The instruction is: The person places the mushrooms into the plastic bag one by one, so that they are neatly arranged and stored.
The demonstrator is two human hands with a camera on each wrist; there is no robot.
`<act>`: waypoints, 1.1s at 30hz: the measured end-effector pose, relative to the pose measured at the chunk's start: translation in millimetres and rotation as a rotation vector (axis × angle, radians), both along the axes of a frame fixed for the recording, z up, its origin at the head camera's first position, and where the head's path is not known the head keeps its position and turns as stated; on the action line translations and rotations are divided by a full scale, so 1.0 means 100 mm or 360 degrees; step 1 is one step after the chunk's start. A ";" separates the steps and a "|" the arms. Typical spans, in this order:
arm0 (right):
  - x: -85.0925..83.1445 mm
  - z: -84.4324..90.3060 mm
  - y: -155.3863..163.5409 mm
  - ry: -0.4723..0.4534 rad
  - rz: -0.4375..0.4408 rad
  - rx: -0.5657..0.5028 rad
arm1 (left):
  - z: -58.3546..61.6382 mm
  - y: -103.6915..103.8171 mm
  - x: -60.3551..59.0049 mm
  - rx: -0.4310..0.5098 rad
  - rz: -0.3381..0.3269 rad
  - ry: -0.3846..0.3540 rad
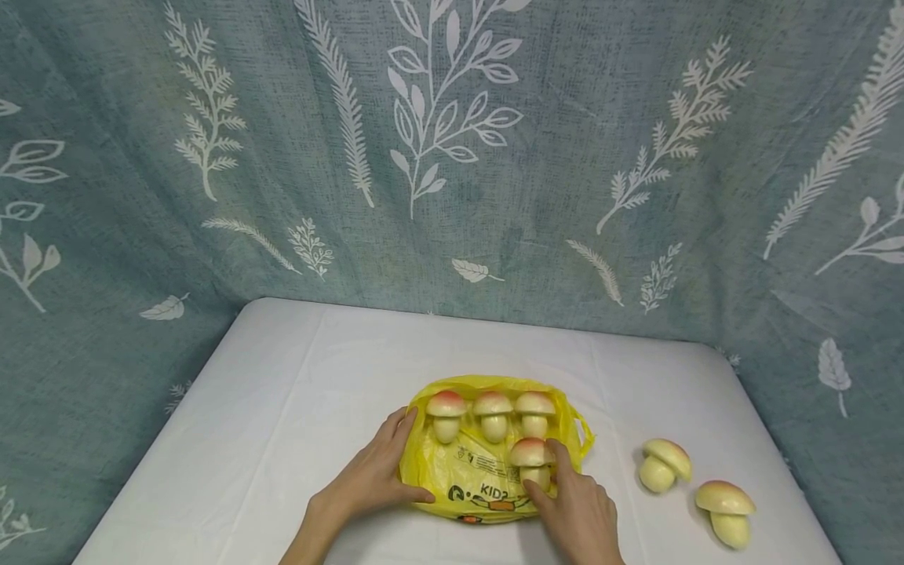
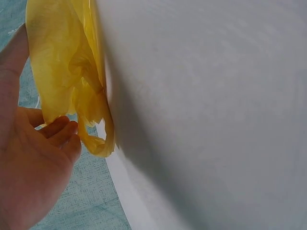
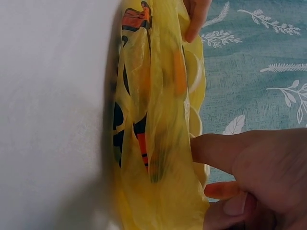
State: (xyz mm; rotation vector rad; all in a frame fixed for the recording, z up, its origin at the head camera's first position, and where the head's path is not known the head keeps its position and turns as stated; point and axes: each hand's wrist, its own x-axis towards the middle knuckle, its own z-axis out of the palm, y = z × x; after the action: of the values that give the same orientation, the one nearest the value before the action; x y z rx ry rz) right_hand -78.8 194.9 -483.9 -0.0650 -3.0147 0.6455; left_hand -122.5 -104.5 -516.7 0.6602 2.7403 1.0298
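A yellow plastic bag (image 1: 469,463) lies spread on the white table, printed with "KID?" lettering and orange figures. Three mushroom models with pinkish caps stand in a row toward its far side: a left one (image 1: 446,416), a middle one (image 1: 493,416) and a right one (image 1: 534,413). Nearer the front, my right hand (image 1: 579,502) grips a fourth mushroom model (image 1: 531,463) between thumb and fingers. My left hand (image 1: 377,471) holds the bag's left end, thumb at the front edge and curled fingers (image 2: 57,129) by the rim. The right wrist view mostly shows the bag's side (image 3: 163,143).
Two more mushroom models, an upper one (image 1: 662,464) and a lower one (image 1: 726,512), lie on the table (image 1: 339,361) to the right of the bag. A bag handle loop (image 1: 585,435) sticks out on the right. Patterned blue-green cloth (image 1: 452,235) surrounds the table.
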 end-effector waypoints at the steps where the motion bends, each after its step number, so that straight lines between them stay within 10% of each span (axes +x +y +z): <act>1: 0.00 0.00 0.00 0.0002 -0.0002 0.0000 | 0.00 0.00 0.00 0.0002 0.0002 -0.0003; 23: 0.16 0.16 0.06 0.0394 0.0042 -0.0161 | -0.03 0.00 0.00 0.0010 0.0004 0.0001; 33: 0.24 0.19 0.31 0.0491 -0.0144 -0.0085 | -0.03 0.01 0.00 0.0007 0.0001 0.0019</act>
State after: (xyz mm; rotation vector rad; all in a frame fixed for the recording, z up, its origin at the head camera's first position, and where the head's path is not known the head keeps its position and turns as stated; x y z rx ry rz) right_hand -54.6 226.4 -465.0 -0.0943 -2.6830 0.6592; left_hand -122.5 -103.9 -519.5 0.6682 2.7497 1.0356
